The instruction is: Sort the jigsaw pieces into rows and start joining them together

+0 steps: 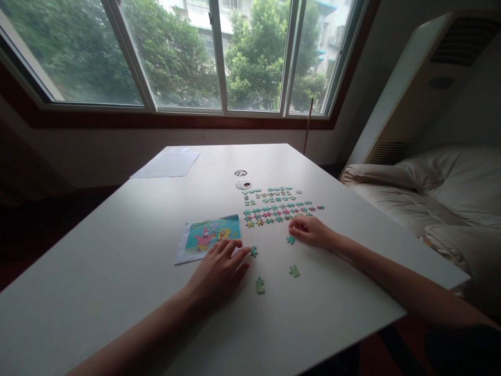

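Take a clock face laid on the white table (109,271), its centre between the two hands and twelve toward the window. The near table edge slants up from six toward three o'clock and passes beneath the right forearm. Nearest at six o'clock lies a pale green jigsaw piece (260,285); a second green piece (294,271) sits near it at four, with white tabletop between it and that edge. At eight o'clock the left hand (223,261) is palm down, fingers loosely spread and released over the lower right corner of a SpongeBob picture sheet (211,232). Its index fingertip meets or nearly meets a teal piece (254,251); which, I cannot tell. A wide stretch of tabletop runs from this hand out to the left edge, giving room at nine.

At two o'clock the right hand (311,230) has its thumb and index curled together; whether they grasp anything, I cannot tell. A teal-green piece (290,239) lies just beside these fingers. From twelve to one, rows of jigsaw pieces (278,206) stand close together, the nearest row partly hidden behind the right hand, leaving it tighter room that way. Beyond, at eleven, are two round discs (243,185), then a white paper sheet (166,164) at ten reaching the left edge. Past the right edge is a leather sofa (442,177) at two; the sliding window (219,57) spans twelve beyond the far edge.
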The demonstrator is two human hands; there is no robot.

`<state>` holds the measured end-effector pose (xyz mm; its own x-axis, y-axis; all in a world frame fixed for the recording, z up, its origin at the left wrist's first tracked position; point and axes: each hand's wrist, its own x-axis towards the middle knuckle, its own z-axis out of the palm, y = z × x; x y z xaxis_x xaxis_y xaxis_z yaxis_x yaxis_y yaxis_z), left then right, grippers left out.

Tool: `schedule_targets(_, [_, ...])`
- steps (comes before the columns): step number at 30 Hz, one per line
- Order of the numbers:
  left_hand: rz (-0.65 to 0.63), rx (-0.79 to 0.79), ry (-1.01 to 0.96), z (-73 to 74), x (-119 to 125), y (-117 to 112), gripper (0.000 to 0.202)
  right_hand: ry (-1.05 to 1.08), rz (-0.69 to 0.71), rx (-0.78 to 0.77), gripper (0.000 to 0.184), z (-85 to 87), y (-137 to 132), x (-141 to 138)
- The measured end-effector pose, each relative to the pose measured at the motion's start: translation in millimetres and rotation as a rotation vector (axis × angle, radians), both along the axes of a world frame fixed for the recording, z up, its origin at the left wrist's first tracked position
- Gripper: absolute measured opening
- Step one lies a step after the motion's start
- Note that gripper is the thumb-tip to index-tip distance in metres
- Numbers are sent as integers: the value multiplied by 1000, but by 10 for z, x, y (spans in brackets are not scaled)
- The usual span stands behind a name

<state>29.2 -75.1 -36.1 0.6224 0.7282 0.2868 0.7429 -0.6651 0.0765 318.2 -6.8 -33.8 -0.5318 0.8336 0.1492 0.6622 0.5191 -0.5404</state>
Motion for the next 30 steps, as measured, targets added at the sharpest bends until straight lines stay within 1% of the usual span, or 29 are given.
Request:
schedule_targets(2, [-20,-9,-14,4,-4,-9,27,21,78,-28,26,17,-8,64])
schedule_targets(4, [-35,-15,-29,11,-3,-12,27,21,117,-39,29,23,-22,99])
schedule_targets(6, [-35,-17,-34,17,0,-7,27,18,101,-19,31,15,-39,95])
schedule_targets(9, [-3,-26,-13,17,2,6,28,32,69,6,27,-8,-57,50])
schedule_targets(11, [22,-35,6,11,0,15,30,52,76,-9,25,-21,-60,28])
schedule_targets(15, [51,-49,11,-2,-8,21,34,71,83,-40,29,-21,-43,44])
schedule_targets(19, [47,-65,22,-10,-17,21,33,59,71,-27,30,-1,-31,68])
schedule_targets(22, [45,-62,22,-15,-18,26,33,44,76,7,26,-3,-40,57])
schedule_targets(27, [50,-51,36,-29,-12,36,34,33,37,34,21,-32,-30,51])
schedule_targets(30, [44,-11,14,-32,-13,28,34,41,38,40,22,-18,-33,63])
